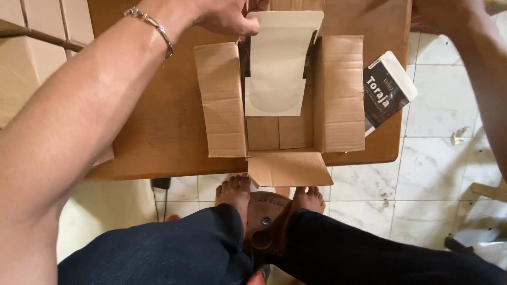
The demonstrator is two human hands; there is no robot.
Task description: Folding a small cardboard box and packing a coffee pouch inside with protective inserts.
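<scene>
Cream paper pouch (277, 63), flat and pale, hangs upright over the open middle of a brown cardboard box (338, 95), its top edge pinched in the grip of the left hand (224, 18) and its rounded lower part reaching down into the box. The box stands on a wooden surface (153, 132), close to its near edge, with all four flaps folded outward; the near flap (289, 169) hangs over that edge. The left hand's fingers are closed together on the pouch's top left corner, and a silver bracelet (153, 26) circles that wrist. The right hand is out of the frame at the top right; only its forearm (488, 79) shows, so I cannot tell whether its grip is apart or together. A dark packet with a white end (388, 89) lies just beside the box's right flap, jutting past the right edge of the surface. Below the near edge, the person's bare feet (235, 192) rest on a round wooden stool top, above a pale tiled floor (438, 174).
</scene>
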